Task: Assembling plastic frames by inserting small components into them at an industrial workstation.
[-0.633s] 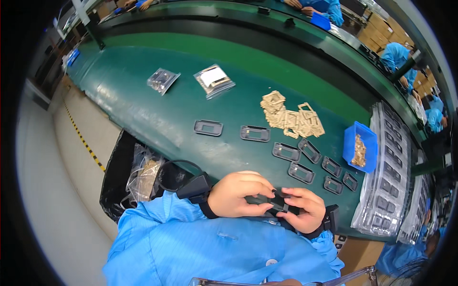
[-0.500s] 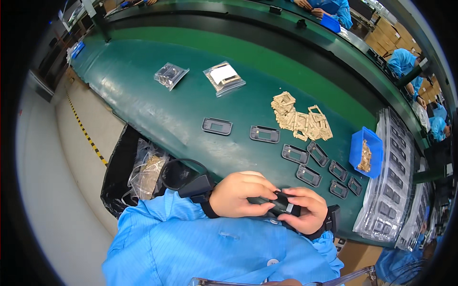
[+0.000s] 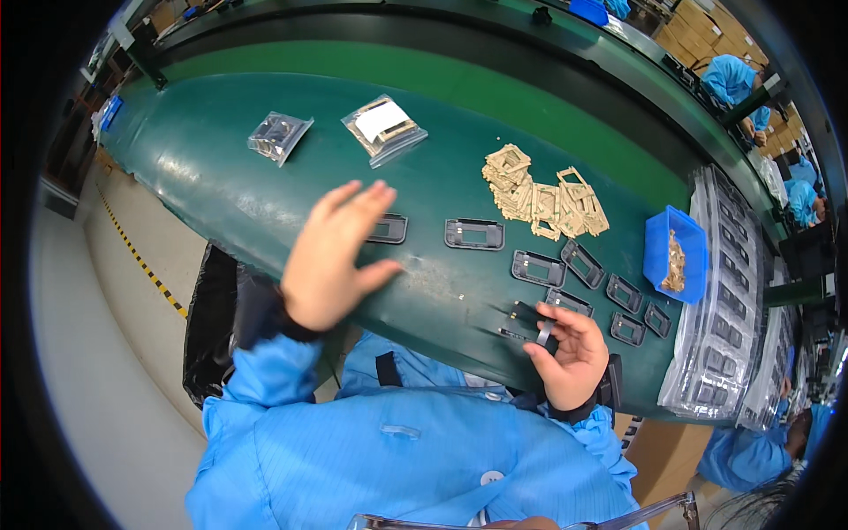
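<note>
My left hand (image 3: 333,256) is raised over the green table (image 3: 221,177), fingers spread, holding nothing, just left of a dark rectangular frame part (image 3: 389,229). My right hand (image 3: 570,353) grips a black flat frame part (image 3: 526,322) at the table's near edge. A second frame part (image 3: 474,234) lies to the right of the first. Several more dark frame parts (image 3: 583,274) lie in a row toward the right.
A heap of tan cardboard-like frames (image 3: 543,199) lies mid-table. A blue bin (image 3: 676,256) holds small tan pieces. Two clear bags (image 3: 384,128) (image 3: 278,134) lie at the far left. Stacked clear trays (image 3: 733,327) stand at the right. Other workers in blue (image 3: 729,79) sit beyond.
My left hand has let go of the black part and swung up and left over the table. My right hand keeps the part and has shifted right.
</note>
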`<state>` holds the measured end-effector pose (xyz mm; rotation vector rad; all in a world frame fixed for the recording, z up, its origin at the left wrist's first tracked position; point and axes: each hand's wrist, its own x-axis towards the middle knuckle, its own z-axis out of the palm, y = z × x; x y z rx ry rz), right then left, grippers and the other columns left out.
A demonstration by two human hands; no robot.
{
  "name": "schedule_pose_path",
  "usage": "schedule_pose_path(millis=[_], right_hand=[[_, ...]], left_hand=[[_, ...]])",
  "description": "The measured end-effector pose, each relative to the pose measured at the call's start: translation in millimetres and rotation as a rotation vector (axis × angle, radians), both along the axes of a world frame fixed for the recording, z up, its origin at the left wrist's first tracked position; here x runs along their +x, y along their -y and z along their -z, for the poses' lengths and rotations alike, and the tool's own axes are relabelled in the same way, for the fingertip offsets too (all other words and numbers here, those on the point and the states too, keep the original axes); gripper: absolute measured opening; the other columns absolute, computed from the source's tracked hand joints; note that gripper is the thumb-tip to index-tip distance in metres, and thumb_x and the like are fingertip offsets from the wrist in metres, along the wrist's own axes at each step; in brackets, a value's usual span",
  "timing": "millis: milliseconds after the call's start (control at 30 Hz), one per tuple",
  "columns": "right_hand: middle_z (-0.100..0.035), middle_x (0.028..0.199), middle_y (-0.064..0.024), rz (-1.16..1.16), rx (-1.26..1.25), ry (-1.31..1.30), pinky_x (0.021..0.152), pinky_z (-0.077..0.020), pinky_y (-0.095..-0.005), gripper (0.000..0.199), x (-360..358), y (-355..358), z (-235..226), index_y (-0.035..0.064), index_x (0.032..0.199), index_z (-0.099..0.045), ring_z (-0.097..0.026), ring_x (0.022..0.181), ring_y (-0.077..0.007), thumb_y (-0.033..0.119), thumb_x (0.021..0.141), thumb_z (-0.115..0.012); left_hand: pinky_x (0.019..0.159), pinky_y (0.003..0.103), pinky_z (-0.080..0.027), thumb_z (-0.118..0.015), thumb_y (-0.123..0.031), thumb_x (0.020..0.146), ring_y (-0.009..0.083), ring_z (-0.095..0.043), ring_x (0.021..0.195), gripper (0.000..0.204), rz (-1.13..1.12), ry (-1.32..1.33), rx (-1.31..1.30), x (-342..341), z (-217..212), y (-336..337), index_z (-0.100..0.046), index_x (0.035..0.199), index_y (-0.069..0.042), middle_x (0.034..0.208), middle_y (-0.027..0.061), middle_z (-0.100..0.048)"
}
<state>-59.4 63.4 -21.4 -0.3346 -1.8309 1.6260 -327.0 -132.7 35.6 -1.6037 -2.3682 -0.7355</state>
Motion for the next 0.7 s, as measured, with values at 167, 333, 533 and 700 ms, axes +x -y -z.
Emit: schedule_pose_path(millis=[167,333,533,700], right_hand=[[-0.067,0.123,-0.018,0.013,0.075,0.01,0.099,-0.053,-0.0357,0.054,-1.4,-1.7,1.5,-0.0024,0.123,-0.061,-0.064,0.121,-0.0264,-0.011,0.075,-0.082],[-0.071,0.119,-0.0172,0.095,0.075,0.082,0.102,-0.05,-0.0377,0.05,3.3,-5.7,-2.6,-0.0018,0.12,-0.064,-0.065,0.119,-0.0269,-0.007,0.074,-0.084],[-0.075,0.113,-0.011,0.107,0.521,0.328,0.105,-0.0469,-0.0419,0.042,0.7,-8.7,-18.4,0.0024,0.111,-0.07,-0.063,0.122,-0.0319,-0.001,0.071,-0.084],[-0.076,0.112,-0.0063,0.05,0.552,0.371,0.108,-0.0432,-0.0461,0.04,-7.0,-5.9,-19.9,0.0045,0.11,-0.072,-0.061,0.123,-0.0324,0.003,0.072,-0.084]], left_hand=[[0.098,0.041,-0.05,-0.087,-0.011,0.07,0.0319,-0.062,0.111,0.061,0.12,0.243,-0.02,-35.8,33.9,14.2,-0.068,0.127,-0.003,0.124,0.0133,-0.07],[0.086,0.039,-0.055,-0.088,-0.022,0.069,0.029,-0.066,0.098,0.055,0.367,0.301,0.08,37.6,22.4,-14.0,-0.071,0.12,-0.007,0.112,0.0084,-0.074],[0.094,0.038,-0.052,-0.088,-0.025,0.07,0.031,-0.06,0.111,0.075,0.425,0.412,0.014,74.7,46.2,-43.1,-0.059,0.137,-0.007,0.123,0.0085,-0.069],[0.093,0.039,-0.053,-0.089,-0.019,0.068,0.0324,-0.061,0.106,0.069,0.375,0.479,0.016,56.7,45.4,-30.6,-0.064,0.132,-0.007,0.119,0.0079,-0.069]])
